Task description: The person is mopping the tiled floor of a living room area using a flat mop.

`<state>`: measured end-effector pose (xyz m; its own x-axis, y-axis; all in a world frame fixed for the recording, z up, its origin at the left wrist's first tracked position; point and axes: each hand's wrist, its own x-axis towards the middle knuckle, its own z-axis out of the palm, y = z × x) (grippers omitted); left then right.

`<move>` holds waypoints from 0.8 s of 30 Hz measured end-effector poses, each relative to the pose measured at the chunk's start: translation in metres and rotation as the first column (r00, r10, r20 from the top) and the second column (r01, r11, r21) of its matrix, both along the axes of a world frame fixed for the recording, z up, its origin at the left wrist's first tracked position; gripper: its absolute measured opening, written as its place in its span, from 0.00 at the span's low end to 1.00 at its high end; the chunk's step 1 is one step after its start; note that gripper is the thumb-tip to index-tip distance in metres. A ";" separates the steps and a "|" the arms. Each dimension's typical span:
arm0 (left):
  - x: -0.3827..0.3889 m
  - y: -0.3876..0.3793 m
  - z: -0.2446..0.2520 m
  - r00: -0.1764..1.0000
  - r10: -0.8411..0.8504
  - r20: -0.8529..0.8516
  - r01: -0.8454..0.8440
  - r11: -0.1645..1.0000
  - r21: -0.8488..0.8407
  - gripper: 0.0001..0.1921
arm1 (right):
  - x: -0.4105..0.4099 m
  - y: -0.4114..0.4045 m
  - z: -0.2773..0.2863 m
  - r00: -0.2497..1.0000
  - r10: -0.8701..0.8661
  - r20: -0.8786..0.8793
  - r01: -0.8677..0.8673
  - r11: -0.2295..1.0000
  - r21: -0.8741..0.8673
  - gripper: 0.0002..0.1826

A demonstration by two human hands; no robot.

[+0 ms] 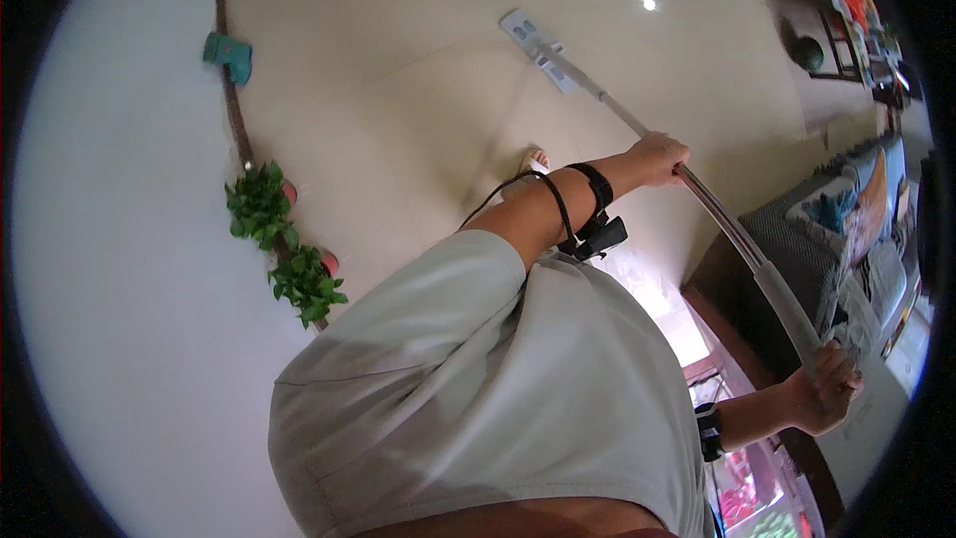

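Observation:
My left hand (661,158) is closed around the metal middle of a flat mop's pole (721,213). Farther back, at the lower right, my right hand (827,390) grips the grey sleeve at the pole's upper end. The rectangular mop head (520,30) lies on the glossy beige tiled floor (418,22), up and left of both hands, with the pole slanting down to it. One sandalled foot (535,160) shows beyond my left forearm, which bears a black strap and cord. A dark band circles my right wrist.
A white wall (142,202) runs along the left, with green leafy plants (258,205) and a teal boot-shaped object (230,56) at its foot. A sofa with cushions (777,239) stands at right. Beyond it are a cluttered table (855,7) and a round green object (806,54).

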<state>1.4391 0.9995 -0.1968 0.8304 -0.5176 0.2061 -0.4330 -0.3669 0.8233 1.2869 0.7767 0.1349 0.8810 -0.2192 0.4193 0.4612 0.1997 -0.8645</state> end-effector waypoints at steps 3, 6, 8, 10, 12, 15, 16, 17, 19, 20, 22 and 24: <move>-0.030 0.050 -0.009 0.989 0.145 -0.001 -0.145 0.989 0.009 0.15 | 0.011 0.013 -0.012 0.981 0.183 -0.064 -0.175 0.978 0.110 0.12; -0.068 0.108 -0.011 0.955 0.295 -0.027 -0.295 0.955 0.019 0.15 | 0.027 0.047 -0.027 0.923 0.382 -0.052 -0.369 0.914 0.166 0.11; -0.092 0.149 -0.019 0.902 0.432 -0.011 -0.431 0.900 0.060 0.15 | 0.035 0.082 -0.041 0.891 0.452 -0.049 -0.439 0.882 0.173 0.10; -0.122 0.200 -0.037 0.827 0.562 0.020 -0.560 0.821 0.114 0.15 | 0.034 0.142 -0.053 0.854 0.515 -0.079 -0.503 0.854 0.133 0.09; -0.156 0.243 -0.045 0.753 0.657 0.048 -0.656 0.742 0.139 0.15 | 0.033 0.180 -0.072 0.782 0.619 -0.074 -0.606 0.783 0.143 0.08; -0.205 0.299 -0.052 0.657 0.746 0.111 -0.752 0.638 0.165 0.16 | 0.020 0.251 -0.074 0.715 0.695 -0.081 -0.684 0.719 0.124 0.06; -0.224 0.313 -0.054 0.659 0.744 0.107 -0.750 0.641 0.162 0.16 | 0.012 0.267 -0.079 0.660 0.748 -0.073 -0.741 0.664 0.104 0.06; -0.243 0.326 -0.056 0.637 0.768 0.071 -0.767 0.621 0.163 0.16 | 0.002 0.280 -0.083 0.601 0.797 -0.067 -0.792 0.604 0.084 0.05; -0.269 0.340 -0.060 0.599 0.800 0.042 -0.794 0.586 0.163 0.16 | -0.008 0.299 -0.085 0.543 0.837 -0.068 -0.833 0.547 0.082 0.05; -0.283 0.342 -0.062 0.559 0.828 0.041 -0.818 0.543 0.191 0.16 | -0.014 0.305 -0.085 0.489 0.869 -0.072 -0.866 0.494 0.083 0.04; -0.309 0.347 -0.068 0.508 0.860 0.048 -0.845 0.487 0.220 0.17 | -0.025 0.317 -0.083 0.454 0.889 -0.064 -0.886 0.458 0.077 0.05; -0.328 0.345 -0.067 0.460 0.887 0.032 -0.877 0.449 0.169 0.17 | -0.033 0.323 -0.079 0.431 0.900 -0.059 -0.898 0.435 0.067 0.05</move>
<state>1.1115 1.3446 -0.2641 0.8642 0.4828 0.1420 0.2347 -0.6363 0.7349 1.2538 1.0994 0.0557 0.6130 0.7078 0.3512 -0.0549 0.4816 -0.8747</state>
